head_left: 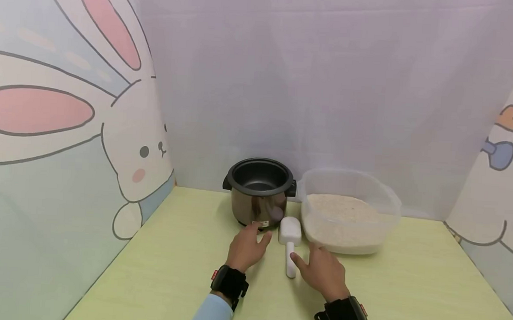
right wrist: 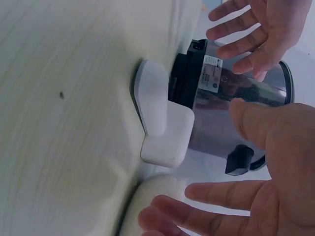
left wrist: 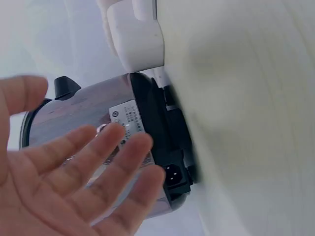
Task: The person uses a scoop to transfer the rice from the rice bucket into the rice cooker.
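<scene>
In the head view a dark metallic rice cooker (head_left: 254, 206) stands lidless at the back of the table, its black inside showing. My left hand (head_left: 246, 249) is in front of it, fingers extended and holding nothing. The left wrist view shows those fingers spread before the cooker's label (left wrist: 129, 118) and power socket (left wrist: 173, 173). Right of the cooker lies a white scoop (head_left: 290, 231), its handle towards me. Beside that handle is my right hand (head_left: 322, 272), thumb apart from the fingers and nothing in its grasp. Its fingertips overlap the front of a clear plastic container (head_left: 390, 220).
Pale grains (head_left: 341, 208), apparently rice, partly fill the container. A light yellow-green table (head_left: 411, 284) lies beneath everything. Behind it hangs a plain pale curtain (head_left: 312, 95), with rabbit-printed cloth (head_left: 127, 138) on the left and another printed panel (head_left: 485, 201) on the right.
</scene>
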`<state>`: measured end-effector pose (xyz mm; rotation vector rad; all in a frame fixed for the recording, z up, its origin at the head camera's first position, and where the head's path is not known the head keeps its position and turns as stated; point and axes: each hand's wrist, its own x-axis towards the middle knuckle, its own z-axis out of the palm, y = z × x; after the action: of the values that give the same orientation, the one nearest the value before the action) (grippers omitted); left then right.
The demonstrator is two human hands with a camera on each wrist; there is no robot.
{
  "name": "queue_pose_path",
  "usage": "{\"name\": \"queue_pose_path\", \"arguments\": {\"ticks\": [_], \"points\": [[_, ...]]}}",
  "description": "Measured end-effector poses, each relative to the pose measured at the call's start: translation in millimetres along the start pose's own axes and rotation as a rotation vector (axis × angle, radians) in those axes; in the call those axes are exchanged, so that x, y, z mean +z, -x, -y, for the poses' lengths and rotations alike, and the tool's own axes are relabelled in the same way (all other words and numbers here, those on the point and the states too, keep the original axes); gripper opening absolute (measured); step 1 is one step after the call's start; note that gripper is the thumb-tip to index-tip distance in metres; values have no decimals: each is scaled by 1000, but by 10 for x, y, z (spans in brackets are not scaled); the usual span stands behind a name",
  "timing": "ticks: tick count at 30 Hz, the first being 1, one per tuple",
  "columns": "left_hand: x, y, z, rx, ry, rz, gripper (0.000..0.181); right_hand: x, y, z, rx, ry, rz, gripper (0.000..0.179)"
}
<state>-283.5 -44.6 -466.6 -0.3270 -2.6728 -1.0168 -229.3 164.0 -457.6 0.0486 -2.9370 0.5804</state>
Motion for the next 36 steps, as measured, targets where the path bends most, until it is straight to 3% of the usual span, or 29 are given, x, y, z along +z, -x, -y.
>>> {"name": "queue_pose_path", "arguments": {"ticks": [7, 11, 16, 20, 26, 30, 36], "points": [[-18, -133, 166, -53, 94, -145, 23, 67, -60, 29, 49, -3, 14, 56], [-112, -252, 293, -87, 140, -196, 21, 42, -82, 56, 75, -27, 57, 51], [-266, -418, 391, -167, 224, -190, 26, 12, -124, 117, 89, -59, 106, 52], [-386, -556, 448, -270, 264, -211, 29, 36, -141, 174, 86, -72, 119, 53], [-610, -801, 514, -399, 188, -251, 41, 59, -173, 251, 56, -103, 128, 56], [-731, -949, 562, -427, 166, -231, 47, 75, -202, 267, 62, -86, 143, 63], [-803, -1098, 691, -391, 231, -174, 54, 161, -242, 280, 84, -21, 169, 74]]}}
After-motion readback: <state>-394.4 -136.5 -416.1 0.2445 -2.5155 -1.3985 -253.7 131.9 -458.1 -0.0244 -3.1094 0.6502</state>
